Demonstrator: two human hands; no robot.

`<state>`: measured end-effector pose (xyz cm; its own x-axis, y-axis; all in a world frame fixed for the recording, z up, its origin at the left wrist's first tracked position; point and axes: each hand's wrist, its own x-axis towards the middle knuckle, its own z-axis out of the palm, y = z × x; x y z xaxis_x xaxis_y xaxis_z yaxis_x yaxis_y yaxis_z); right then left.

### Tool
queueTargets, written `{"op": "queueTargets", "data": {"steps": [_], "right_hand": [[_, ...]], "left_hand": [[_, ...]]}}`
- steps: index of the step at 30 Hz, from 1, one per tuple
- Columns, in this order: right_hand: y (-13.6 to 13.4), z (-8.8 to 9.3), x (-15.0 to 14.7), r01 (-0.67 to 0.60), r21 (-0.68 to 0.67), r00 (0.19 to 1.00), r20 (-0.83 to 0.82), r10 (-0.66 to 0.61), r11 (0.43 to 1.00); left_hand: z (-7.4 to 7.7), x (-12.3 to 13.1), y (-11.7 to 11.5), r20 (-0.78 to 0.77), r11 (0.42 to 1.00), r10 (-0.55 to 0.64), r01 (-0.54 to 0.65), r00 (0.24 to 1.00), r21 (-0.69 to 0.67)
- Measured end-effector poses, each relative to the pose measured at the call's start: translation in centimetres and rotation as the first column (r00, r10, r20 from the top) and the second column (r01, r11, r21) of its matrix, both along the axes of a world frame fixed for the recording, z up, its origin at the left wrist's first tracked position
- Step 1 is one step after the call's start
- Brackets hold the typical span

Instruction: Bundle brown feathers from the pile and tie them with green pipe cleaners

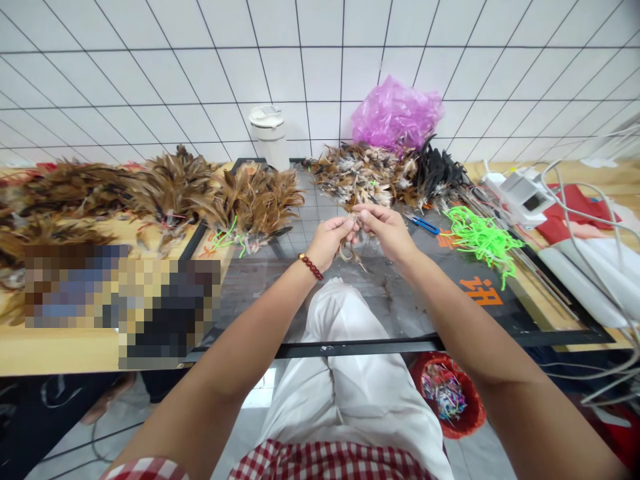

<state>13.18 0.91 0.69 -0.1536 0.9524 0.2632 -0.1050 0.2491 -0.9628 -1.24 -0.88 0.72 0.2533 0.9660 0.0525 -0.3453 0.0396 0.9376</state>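
Observation:
My left hand [331,240] and my right hand [387,230] meet above the glass table top [390,300], both pinched on a small bunch of brown feathers [350,250] that hangs down between them. A red bead bracelet [311,266] circles my left wrist. Just beyond my hands lies a heap of mixed brown and white feathers [363,175]. Neon green strings [483,239] lie to the right of my right hand, with blue-handled scissors [424,225] between.
Long brown feather bundles [165,190] cover the left of the table. A white cup [270,135] and a pink plastic bag [396,115] stand by the tiled wall. Black feathers [440,173], a white device [523,193] with cables, and a red basket [450,393] under the table.

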Motion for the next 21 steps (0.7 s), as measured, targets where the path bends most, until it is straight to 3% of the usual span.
{"op": "queueTargets", "data": {"steps": [2,4,10,21], "right_hand": [[-0.3,0.26,-0.06,-0.158,-0.075,0.986,-0.056,0.154,0.985],[-0.54,0.48,-0.1,-0.228,-0.108,0.97,-0.115,0.215,0.968],[-0.33,0.4,0.07,-0.013,-0.028,0.987,-0.162,0.009,1.0],[-0.66,0.48,-0.26,-0.013,-0.011,0.99,-0.138,0.011,1.0]], "left_hand": [[-0.04,-0.02,0.0,0.001,0.999,-0.039,0.039,0.999,0.019],[-0.01,-0.03,-0.04,0.001,0.997,-0.071,0.071,0.997,0.025],[0.23,-0.04,-0.15,0.012,0.999,-0.033,0.033,0.999,0.002],[0.22,0.15,-0.14,0.007,1.0,-0.016,0.016,1.0,0.019]]}}
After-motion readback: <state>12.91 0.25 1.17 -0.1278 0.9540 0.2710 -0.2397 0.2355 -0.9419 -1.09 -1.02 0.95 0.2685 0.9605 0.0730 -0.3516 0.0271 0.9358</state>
